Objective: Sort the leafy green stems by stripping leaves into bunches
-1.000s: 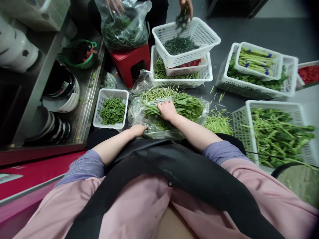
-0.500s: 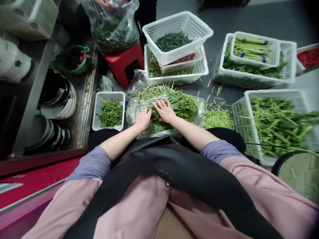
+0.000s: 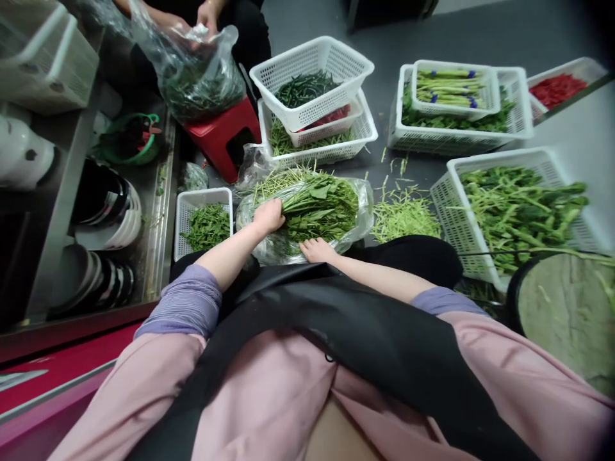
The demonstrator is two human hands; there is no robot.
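Note:
Long leafy greens [image 3: 327, 205] lie in a spread clear plastic bag [image 3: 364, 211] in front of my knees. My left hand [image 3: 269, 216] is closed around the stem end of a bunch of them, at the left side of the bag. Nearer to me, my right hand [image 3: 317, 250] rests at the bag's front edge with its fingers a little apart and nothing visible in them. Pale cut stems [image 3: 406, 216] are piled on the floor just right of the bag.
Left of the bag stands a small white basket [image 3: 179, 221] of leaves. Stacked baskets [image 3: 312, 118] and a red stool [image 3: 225, 137] are beyond. At right are a large basket [image 3: 444, 192] and a round wooden block [image 3: 567, 314]. Another person's hands [image 3: 206, 19] hold a bag.
My left hand has closed on the stems. My right hand has moved off the greens toward me, to the bag's front edge. The view has shifted, and the other person's hands show more.

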